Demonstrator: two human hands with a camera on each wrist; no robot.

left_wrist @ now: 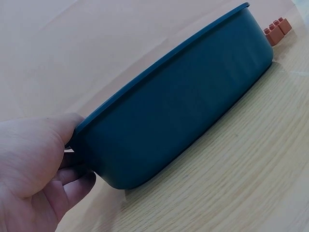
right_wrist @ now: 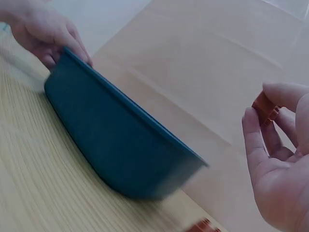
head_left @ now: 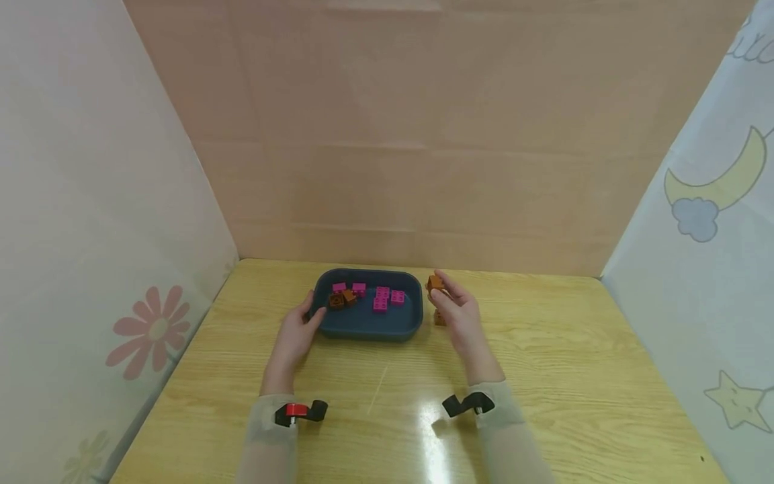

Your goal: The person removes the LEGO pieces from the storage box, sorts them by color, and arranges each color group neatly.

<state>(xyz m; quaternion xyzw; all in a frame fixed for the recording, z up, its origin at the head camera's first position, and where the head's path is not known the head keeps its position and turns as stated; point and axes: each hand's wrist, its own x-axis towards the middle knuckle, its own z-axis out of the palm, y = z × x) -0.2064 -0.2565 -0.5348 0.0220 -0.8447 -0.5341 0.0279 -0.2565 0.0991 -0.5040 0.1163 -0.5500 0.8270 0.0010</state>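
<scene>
At its left end, a dark teal plastic basin (head_left: pixel 363 326) is gripped by my left hand (head_left: pixel 297 329), with the thumb over the rim and other fingers against the outer wall (left_wrist: pixel 169 106). Just beyond the basin's right end, my right hand (head_left: pixel 461 317) pinches a brown toy brick (right_wrist: pixel 264 107) between thumb and fingertips, raised above the table. Inside the basin lie two brown bricks (head_left: pixel 336 300) at the left and several pink bricks (head_left: pixel 381 299) at the back and right. More brown brick (left_wrist: pixel 276 33) sits on the table beneath my right hand, partly hidden by it in the head view.
The basin stands near the back of a light wood table (head_left: pixel 544 376). A plain tan sheet (head_left: pixel 387 168) hangs behind it. Pale printed sheets flank the table, one with a pink flower (head_left: pixel 158 328), the other with a moon (head_left: pixel 722 178).
</scene>
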